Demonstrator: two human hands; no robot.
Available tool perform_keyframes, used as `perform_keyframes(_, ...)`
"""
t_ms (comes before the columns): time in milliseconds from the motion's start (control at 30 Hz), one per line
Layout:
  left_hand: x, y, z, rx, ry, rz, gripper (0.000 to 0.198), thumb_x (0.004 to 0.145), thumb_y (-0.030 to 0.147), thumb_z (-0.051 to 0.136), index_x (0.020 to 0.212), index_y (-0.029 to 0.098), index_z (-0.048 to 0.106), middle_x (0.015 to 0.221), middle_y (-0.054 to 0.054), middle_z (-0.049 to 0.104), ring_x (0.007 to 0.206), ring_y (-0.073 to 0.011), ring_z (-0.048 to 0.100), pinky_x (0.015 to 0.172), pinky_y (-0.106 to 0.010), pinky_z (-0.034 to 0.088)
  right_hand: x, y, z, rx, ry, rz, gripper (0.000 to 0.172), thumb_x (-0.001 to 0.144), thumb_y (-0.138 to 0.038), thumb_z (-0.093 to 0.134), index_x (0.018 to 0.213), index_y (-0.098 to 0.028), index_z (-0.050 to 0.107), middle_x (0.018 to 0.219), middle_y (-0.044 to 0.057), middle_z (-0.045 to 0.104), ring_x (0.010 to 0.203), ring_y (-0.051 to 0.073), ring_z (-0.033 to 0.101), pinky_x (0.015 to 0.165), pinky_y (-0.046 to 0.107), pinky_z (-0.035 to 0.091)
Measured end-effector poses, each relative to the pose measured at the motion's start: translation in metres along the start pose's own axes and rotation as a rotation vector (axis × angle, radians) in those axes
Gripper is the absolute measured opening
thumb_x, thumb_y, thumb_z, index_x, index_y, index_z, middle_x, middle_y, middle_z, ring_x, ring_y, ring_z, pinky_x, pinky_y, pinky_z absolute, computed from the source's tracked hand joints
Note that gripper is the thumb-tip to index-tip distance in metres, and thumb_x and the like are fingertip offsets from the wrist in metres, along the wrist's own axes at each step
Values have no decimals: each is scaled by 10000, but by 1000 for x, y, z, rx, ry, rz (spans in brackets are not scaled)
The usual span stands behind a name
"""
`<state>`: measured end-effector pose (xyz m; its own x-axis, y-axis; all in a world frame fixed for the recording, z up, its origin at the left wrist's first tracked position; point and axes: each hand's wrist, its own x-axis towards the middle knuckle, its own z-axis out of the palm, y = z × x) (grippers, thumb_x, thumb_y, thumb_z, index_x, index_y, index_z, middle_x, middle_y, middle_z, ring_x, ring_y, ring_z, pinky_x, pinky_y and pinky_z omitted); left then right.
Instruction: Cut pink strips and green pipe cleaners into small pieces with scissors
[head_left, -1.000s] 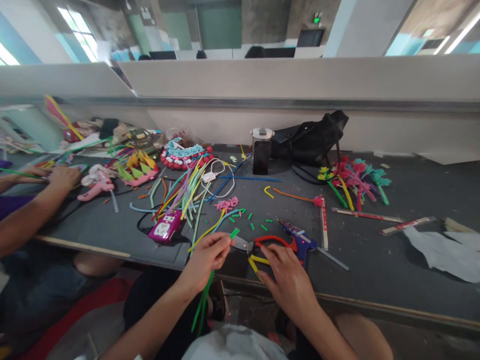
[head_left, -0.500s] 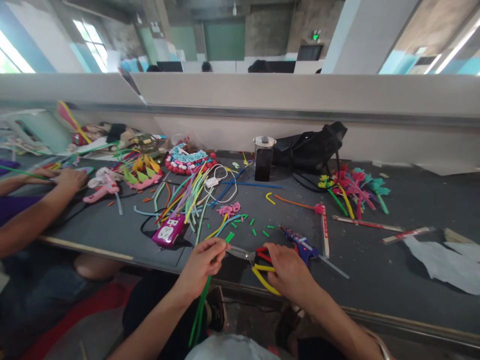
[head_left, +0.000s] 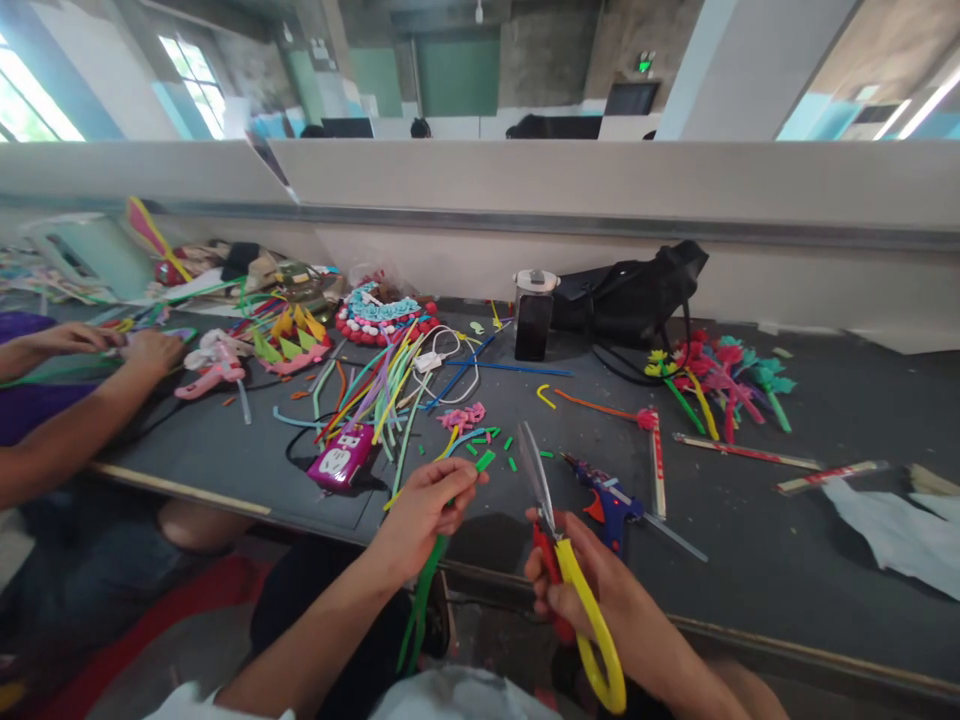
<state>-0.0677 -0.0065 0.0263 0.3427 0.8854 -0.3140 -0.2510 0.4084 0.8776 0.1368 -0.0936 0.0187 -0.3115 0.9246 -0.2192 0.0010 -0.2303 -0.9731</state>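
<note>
Closed around several long green pipe cleaners (head_left: 421, 602) is my left hand (head_left: 429, 508); their short cut end pokes up past the fingertips and the lengths hang below the table edge. My right hand (head_left: 592, 590) grips scissors (head_left: 553, 520) with red and yellow handles, blades pointing up and away from the green strips. Small green cut pieces (head_left: 512, 464) lie on the table just beyond my left hand. Behind them sits a heap of short pink pieces (head_left: 463, 415). A blue glue gun (head_left: 611, 505) rests to the right of the scissors.
Left of my hands lie a purple box-like item (head_left: 342, 458) and a bundle of colored pipe cleaners (head_left: 375, 390). A phone (head_left: 534, 328) leans on a cup near a black bag (head_left: 637, 290). Pipe-cleaner flowers (head_left: 724, 375) lie at right. Another person's hands (head_left: 150, 350) work at far left.
The scissors have come away from the green strips and turned from pointing left to pointing upward, as my right hand rotated. My left hand has shifted slightly right and up.
</note>
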Motion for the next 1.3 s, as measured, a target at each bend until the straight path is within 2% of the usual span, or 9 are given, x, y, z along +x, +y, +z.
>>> perform_keyframes(100, 0, 2, 6, 16, -26, -2, 254, 771, 368, 674, 794, 119, 625, 521, 77, 382, 379, -3, 224, 391, -187, 99, -8, 5, 7, 34, -4, 70, 481, 833, -440, 566, 1241, -243, 405, 839, -15, 520, 522, 89, 540, 430, 187, 424)
perform_keyframes(200, 0, 3, 11, 39, -40, -19, 252, 770, 366, 670, 804, 121, 619, 518, 79, 376, 385, -8, 226, 397, -190, 98, -11, 16, 9, -67, 39, 41, 496, 872, -526, 515, 1263, -246, 392, 771, -35, 493, 470, 75, 492, 410, 178, 404)
perform_keyframes(300, 0, 3, 16, 76, -60, -29, 265, 762, 384, 669, 776, 128, 601, 504, 84, 365, 384, -13, 222, 400, -195, 102, -12, 25, 9, -170, 86, -74, 490, 897, -507, 492, 1303, -252, 392, 803, -15, 535, 541, 97, 516, 477, 191, 453)
perform_keyframes(467, -1, -1, 23, 162, -99, -88, 267, 778, 408, 639, 778, 142, 606, 465, 94, 323, 377, -21, 202, 400, -190, 108, -10, 27, 8, -298, 139, -193, 416, 890, -455, 527, 1239, -234, 481, 935, 20, 613, 783, 150, 596, 701, 218, 501)
perform_keyframes(733, -1, -7, 26, 250, -109, -123, 238, 770, 387, 626, 761, 149, 606, 457, 94, 331, 377, -31, 209, 383, -184, 129, -9, 24, 14, -275, 186, -151, 377, 884, -473, 534, 1157, -214, 503, 763, -35, 519, 659, 118, 492, 602, 190, 428)
perform_keyframes(867, -1, -10, 28, 260, -118, -124, 242, 772, 389, 617, 752, 148, 603, 467, 92, 339, 378, -33, 207, 377, -190, 124, -9, 22, 17, -264, 210, -154, 356, 869, -474, 556, 1100, -208, 502, 781, -31, 518, 661, 116, 482, 604, 190, 427)
perform_keyframes(1300, 4, -10, 31, 322, -101, -138, 217, 742, 362, 602, 719, 147, 589, 478, 96, 360, 368, -27, 224, 365, -179, 134, -9, 24, 16, -274, 188, -169, 393, 896, -525, 482, 1118, -201, 476, 793, -15, 523, 684, 131, 481, 609, 207, 410)
